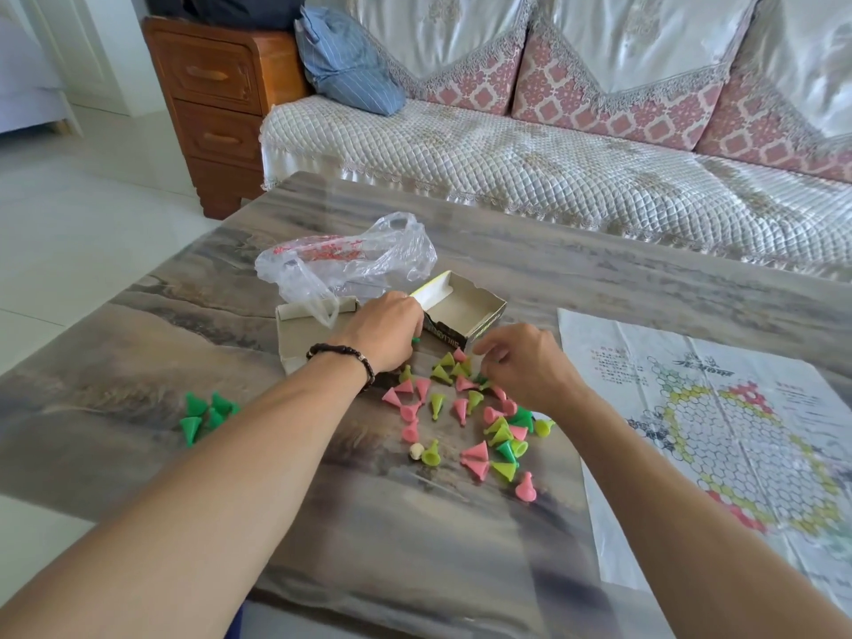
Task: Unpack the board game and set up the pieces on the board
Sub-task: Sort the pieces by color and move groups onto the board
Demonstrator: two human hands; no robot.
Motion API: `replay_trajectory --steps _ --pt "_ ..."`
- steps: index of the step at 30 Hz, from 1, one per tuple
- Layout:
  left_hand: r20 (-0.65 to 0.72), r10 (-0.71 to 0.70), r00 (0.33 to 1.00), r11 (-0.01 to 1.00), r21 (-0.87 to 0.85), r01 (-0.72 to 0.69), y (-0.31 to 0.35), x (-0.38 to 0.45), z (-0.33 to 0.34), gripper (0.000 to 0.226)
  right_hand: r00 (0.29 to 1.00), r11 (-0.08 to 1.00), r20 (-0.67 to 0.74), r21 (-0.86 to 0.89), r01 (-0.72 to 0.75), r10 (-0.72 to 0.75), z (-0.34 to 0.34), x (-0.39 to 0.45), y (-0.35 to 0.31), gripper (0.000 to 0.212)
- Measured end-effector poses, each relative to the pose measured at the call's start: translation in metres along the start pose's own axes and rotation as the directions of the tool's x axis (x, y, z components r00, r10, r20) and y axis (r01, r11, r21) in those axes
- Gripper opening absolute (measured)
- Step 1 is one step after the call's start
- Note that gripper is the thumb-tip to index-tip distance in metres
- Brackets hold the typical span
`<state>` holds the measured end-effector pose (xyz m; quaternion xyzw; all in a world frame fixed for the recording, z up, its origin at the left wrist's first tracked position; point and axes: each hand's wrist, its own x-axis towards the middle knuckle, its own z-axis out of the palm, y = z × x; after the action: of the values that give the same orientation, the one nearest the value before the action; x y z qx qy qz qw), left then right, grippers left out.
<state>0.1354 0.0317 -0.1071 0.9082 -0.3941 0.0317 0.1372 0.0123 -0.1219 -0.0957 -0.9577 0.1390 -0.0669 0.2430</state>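
Observation:
Several pink, yellow-green and dark green cone pawns [465, 410] lie scattered on the marbled table [138, 343]. A small group of dark green pawns [205, 416] sits apart at the left. A white die [416, 451] lies among the pawns. My left hand [385, 332] is curled over a dark green pawn [415, 339] beside the open cardboard box [465, 311]. My right hand [521, 364] reaches into the pile, its fingertips curled among the pawns near the box. The unfolded paper board [719, 422] lies flat at the right.
The box lid [299, 334] lies left of the box with a crumpled clear plastic bag [346, 260] on it. A quilted sofa [553, 168] runs behind the table, and a wooden drawer cabinet [216, 108] stands at the back left.

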Motion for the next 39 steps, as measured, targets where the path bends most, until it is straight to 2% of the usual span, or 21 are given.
replay_trajectory --steps 2,4,6,8,11,15,21,27,30,32,35,39 --pt "-0.038 0.019 0.999 0.999 0.037 -0.017 0.001 -0.008 -0.001 0.023 0.994 0.997 -0.105 0.082 -0.006 0.015 -0.004 -0.001 0.003 0.026" --pt "-0.11 0.017 0.994 1.0 -0.024 -0.02 0.007 -0.016 -0.006 0.014 0.988 0.992 -0.155 0.13 0.008 0.012 -0.015 -0.006 0.006 0.018" --pt "-0.136 0.014 0.991 0.974 -0.221 -0.044 0.019 -0.026 -0.013 0.008 0.995 0.997 -0.095 0.081 0.017 -0.009 -0.027 -0.014 0.012 0.013" --pt "-0.102 0.046 0.994 0.915 -0.394 -0.083 0.038 -0.04 -0.018 0.008 1.0 1.0 0.005 0.023 0.003 -0.003 -0.037 -0.028 0.018 0.013" --pt "-0.004 0.153 0.988 0.857 -0.498 -0.135 0.063 -0.062 -0.014 0.016 0.992 0.996 0.122 -0.087 0.019 -0.008 -0.045 -0.048 0.023 0.013" --pt "0.082 0.256 0.963 0.92 -0.327 -0.217 0.084 -0.08 0.0 0.016 0.983 0.976 0.173 -0.194 0.097 -0.063 -0.038 -0.061 0.018 0.022" --pt "0.14 0.247 0.959 0.957 -0.191 -0.219 0.095 -0.078 0.001 0.026 0.97 0.929 0.213 -0.323 0.181 -0.115 -0.027 -0.062 0.011 0.02" --pt "0.2 0.277 0.94 0.958 0.012 -0.285 0.111 -0.064 -0.003 0.02 0.971 0.921 0.23 -0.36 0.148 -0.066 -0.027 -0.058 0.013 0.013" --pt "0.164 0.311 0.936 0.945 0.047 -0.323 0.111 -0.062 0.001 0.02 0.974 0.933 0.225 -0.341 0.114 -0.037 -0.024 -0.054 0.019 0.014" --pt "0.126 0.302 0.945 0.953 -0.009 -0.303 0.107 -0.063 0.003 0.02 0.979 0.949 0.203 -0.305 0.083 -0.021 -0.024 -0.053 0.022 0.014" --pt "0.014 0.232 0.973 0.949 -0.223 -0.223 0.098 -0.066 -0.004 0.018 0.993 0.967 0.121 -0.252 0.035 -0.005 -0.034 -0.055 0.025 0.019" --pt "-0.181 -0.003 0.983 0.868 -0.488 -0.087 0.07 -0.092 -0.019 0.011 0.999 0.995 -0.04 -0.096 -0.01 0.006 -0.045 -0.057 0.01 0.012"
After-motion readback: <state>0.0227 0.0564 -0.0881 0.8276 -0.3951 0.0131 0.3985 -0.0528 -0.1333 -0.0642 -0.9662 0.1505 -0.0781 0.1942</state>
